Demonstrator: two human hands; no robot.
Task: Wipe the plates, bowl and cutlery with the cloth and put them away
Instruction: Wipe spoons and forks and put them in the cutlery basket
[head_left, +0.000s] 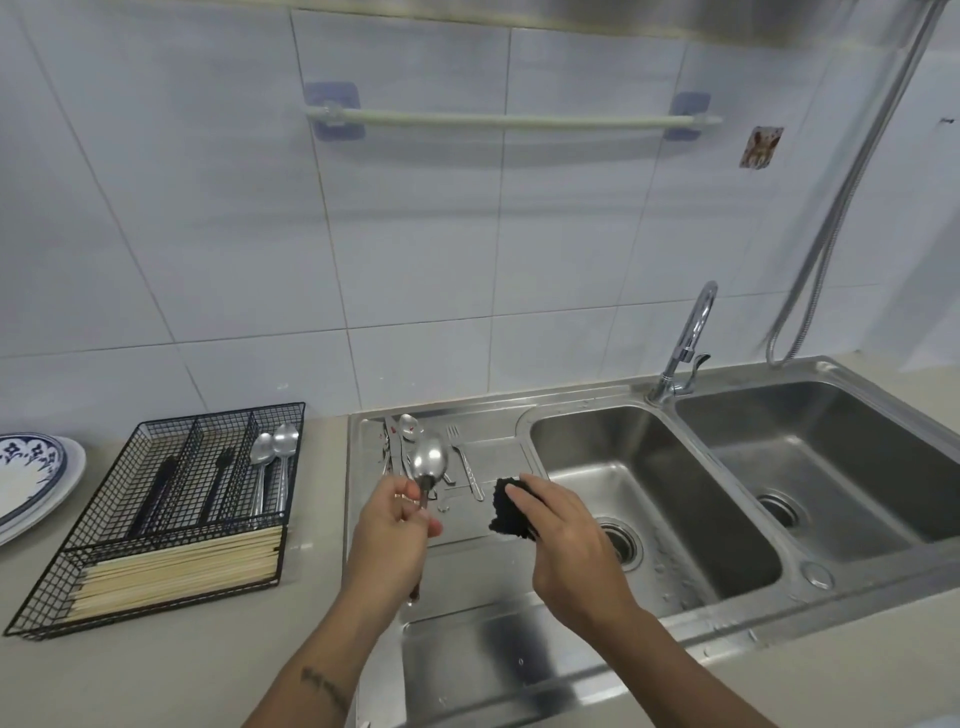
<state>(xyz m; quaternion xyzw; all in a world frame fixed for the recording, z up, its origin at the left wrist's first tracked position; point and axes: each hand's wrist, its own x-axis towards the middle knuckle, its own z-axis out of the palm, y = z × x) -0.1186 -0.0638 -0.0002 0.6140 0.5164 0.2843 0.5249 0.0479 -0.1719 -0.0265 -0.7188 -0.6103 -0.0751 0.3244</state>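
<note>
Left hand (390, 519): grips spoon (429, 460) by its handle, bowl upward, above the drainboard (488, 525).
Right hand (563, 535): holds dark cloth (511, 509), just beside the spoon.
Remaining cutlery (465, 467): lying on drainboard.

Head-worn view, down over sink (649, 519)

At frame right we see a tap (691, 338) behind a double sink (649, 452), with a towel rail (511, 121) on the tiles above.
</note>
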